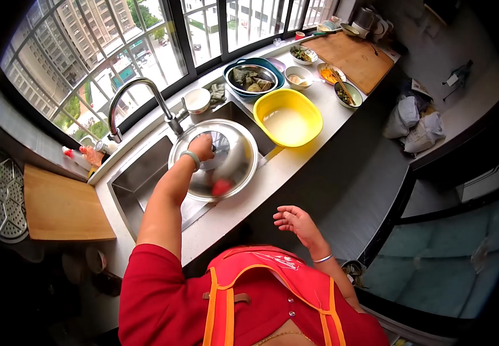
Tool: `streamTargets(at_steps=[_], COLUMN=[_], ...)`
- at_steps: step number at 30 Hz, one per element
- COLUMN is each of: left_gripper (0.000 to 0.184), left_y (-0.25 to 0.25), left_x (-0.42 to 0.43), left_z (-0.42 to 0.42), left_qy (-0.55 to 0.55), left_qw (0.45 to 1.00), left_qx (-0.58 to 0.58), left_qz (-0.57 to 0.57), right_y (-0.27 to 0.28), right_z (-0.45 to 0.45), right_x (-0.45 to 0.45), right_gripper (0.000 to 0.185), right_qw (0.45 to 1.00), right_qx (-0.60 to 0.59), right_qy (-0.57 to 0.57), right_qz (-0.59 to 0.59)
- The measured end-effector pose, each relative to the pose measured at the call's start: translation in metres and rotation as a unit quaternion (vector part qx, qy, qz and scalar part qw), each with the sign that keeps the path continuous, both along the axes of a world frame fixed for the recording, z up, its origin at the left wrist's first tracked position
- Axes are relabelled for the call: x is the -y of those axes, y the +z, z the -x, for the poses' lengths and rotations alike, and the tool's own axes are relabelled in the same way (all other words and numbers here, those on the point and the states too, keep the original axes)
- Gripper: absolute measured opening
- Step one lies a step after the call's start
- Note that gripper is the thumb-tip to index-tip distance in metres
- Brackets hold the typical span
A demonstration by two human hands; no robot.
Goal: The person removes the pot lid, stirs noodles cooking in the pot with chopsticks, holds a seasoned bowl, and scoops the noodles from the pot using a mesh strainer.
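Observation:
My left hand (203, 147) is closed around the knob of a large shiny domed pot lid (240, 158). The lid lies over the sink (142, 173), and whatever is beneath it is hidden. Held in the air in front of the counter's edge, my right hand (298, 223) has loosely bent fingers, apart, with nothing in them. A chrome faucet (139, 83) arches beside the lid. To the lid's right stands a yellow plastic basin (290, 135) with a pale inside.
Behind the basin, a metal bowl of leaf-wrapped bundles (253, 78) sits in a blue basin. Several food bowls, including a bowl with chopsticks (347, 94), stand near a large wooden board (350, 57). A white cup (197, 100) is by the window; another board (64, 205) leans left.

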State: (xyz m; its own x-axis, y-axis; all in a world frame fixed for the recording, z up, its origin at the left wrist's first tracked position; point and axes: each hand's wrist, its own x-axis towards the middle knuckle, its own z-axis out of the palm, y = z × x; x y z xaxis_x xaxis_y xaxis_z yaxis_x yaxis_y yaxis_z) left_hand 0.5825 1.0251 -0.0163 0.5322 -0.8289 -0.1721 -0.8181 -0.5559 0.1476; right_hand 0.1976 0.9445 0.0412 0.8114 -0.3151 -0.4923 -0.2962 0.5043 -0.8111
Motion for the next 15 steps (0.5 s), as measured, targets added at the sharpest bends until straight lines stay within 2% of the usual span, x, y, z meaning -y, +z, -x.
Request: streamTargets(at_steps=[1, 3, 6, 11, 14, 15], left_gripper=[0.040, 0.035, 0.036, 0.035, 0.034, 0.034], left_y=[-0.011, -0.035, -0.043, -0.007, -0.043, -0.040], left_x=[0.006, 0.015, 0.039, 0.048, 0.048, 0.048], left_z=[-0.007, -0.019, -0.026, -0.015, -0.034, -0.035], left_qy=[-0.002, -0.071, -0.017, -0.049, -0.107, -0.106], left_qw=[1.000, 0.987, 0.994, 0.995, 0.992, 0.992], left_qx=[-0.006, 0.046, -0.011, -0.012, 0.021, 0.020], left_qz=[-0.005, 0.134, 0.107, 0.087, 0.061, 0.061], right_y=[-0.002, -0.010, -0.022, -0.028, -0.028, -0.028], right_z=[-0.004, -0.013, -0.026, -0.047, -0.056, -0.058], right_x=[0.003, 0.010, 0.017, 0.026, 0.028, 0.029], right_gripper=[0.027, 0.027, 0.026, 0.025, 0.025, 0.025], right_qw=[1.000, 0.999, 0.998, 0.998, 0.998, 0.998], right_qx=[-0.004, -0.007, -0.017, -0.019, -0.023, -0.024], right_qy=[-0.013, -0.029, -0.029, -0.022, -0.013, -0.012], right_qz=[-0.010, -0.027, -0.046, -0.055, -0.052, -0.052])
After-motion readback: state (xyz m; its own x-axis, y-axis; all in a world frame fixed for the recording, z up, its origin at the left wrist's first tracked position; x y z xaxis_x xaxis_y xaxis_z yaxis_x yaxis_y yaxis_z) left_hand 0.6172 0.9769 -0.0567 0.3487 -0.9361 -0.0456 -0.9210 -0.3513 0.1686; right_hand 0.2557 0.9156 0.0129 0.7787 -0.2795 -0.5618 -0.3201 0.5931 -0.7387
